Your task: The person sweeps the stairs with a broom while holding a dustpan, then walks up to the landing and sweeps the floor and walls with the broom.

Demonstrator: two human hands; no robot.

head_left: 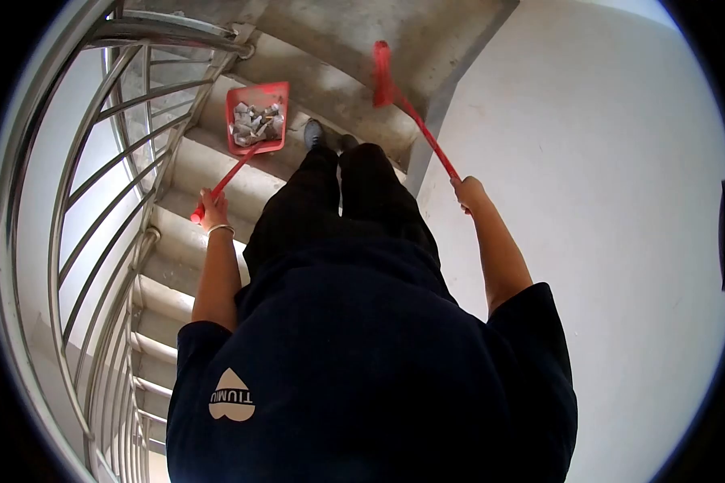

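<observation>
My left hand (214, 209) is closed around the red handle of a dustpan (285, 121). The pan lies over the stairs ahead of me, left of my feet, and holds crumpled pale scraps (256, 122) that look like paper. My right hand (470, 195) grips the red stick of a broom (435, 145) near its end, beside the white wall. The broom's red head (383, 76) is to the right of the dustpan and apart from it, blurred at the bristles. Whether the bristles touch the floor I cannot tell.
Concrete stairs (193, 173) run along my left and under my feet (314, 135). A metal railing (64, 201) with curved bars borders them on the left. A white wall (604, 201) rises close on the right. Beyond the dustpan is a flat concrete landing (322, 32).
</observation>
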